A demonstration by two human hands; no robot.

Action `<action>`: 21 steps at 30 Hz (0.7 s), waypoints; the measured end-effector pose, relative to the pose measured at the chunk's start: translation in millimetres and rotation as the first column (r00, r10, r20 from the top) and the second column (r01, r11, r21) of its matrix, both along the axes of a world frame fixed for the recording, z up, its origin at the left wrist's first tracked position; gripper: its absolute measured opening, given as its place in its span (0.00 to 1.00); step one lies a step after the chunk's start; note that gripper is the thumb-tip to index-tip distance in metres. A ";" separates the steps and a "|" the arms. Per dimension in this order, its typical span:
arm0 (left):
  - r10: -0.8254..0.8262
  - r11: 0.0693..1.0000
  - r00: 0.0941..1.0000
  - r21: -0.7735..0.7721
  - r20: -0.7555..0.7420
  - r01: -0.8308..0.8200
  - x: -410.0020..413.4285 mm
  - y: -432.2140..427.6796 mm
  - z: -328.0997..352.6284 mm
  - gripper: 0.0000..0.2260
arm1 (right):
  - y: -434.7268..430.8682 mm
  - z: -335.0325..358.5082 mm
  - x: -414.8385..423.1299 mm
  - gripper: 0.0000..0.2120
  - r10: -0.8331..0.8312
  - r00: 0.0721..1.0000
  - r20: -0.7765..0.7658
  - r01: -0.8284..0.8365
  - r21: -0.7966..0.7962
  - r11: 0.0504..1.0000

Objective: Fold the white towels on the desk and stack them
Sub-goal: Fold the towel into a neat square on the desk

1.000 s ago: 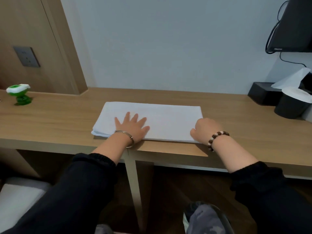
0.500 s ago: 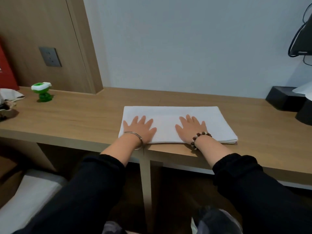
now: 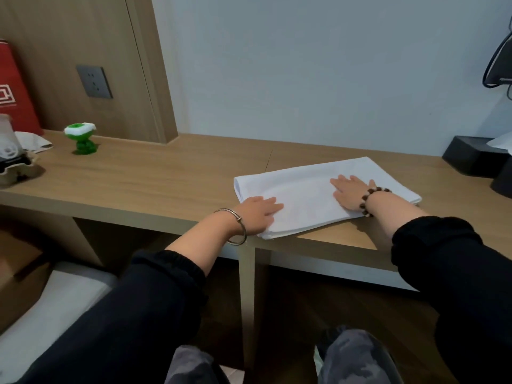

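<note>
Bench (image 3: 155, 178) with one folded white towel (image 3: 304, 189) under my two flat hands.
The white towel lies at the bench's front edge, its long axis running 8 to 2 o'clock. My left hand (image 3: 256, 214) presses its 8 o'clock end and my right hand (image 3: 350, 194) its 2 o'clock half, fingers straight, gripping nothing.

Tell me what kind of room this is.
Probably a hotel room, though a bedroom is possible: a long wooden desk along the wall, a black tissue box, and a socket set in wood panelling.
</note>
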State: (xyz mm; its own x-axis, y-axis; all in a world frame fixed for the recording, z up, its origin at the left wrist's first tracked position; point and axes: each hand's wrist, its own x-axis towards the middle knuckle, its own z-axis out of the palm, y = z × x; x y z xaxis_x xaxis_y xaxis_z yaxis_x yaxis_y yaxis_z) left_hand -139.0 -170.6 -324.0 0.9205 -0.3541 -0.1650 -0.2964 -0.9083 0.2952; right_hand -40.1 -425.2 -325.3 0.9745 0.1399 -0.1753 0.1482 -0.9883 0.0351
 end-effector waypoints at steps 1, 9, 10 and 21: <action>-0.006 1.000 1.000 0.022 0.028 0.006 -1.8 0.3 -3.2 0.22 | 10.6 0.7 -0.7 0.25 0.008 1.000 0.030 -0.008 -0.005 1.000; 0.070 0.972 0.969 -0.235 0.236 -0.013 -7.5 -0.6 -19.3 0.16 | 91.5 -22.8 -8.7 0.27 0.119 0.988 0.097 -0.129 0.107 0.986; 0.194 0.897 0.957 -0.434 0.216 -0.084 -6.1 6.5 -18.3 0.13 | 88.1 -24.4 -6.6 0.27 0.140 0.986 0.095 -0.149 0.096 0.984; 0.439 0.746 0.894 -0.589 0.082 -0.312 31.1 58.7 -11.2 0.12 | 68.6 -28.6 1.5 0.26 0.291 0.951 0.105 -0.298 0.063 0.952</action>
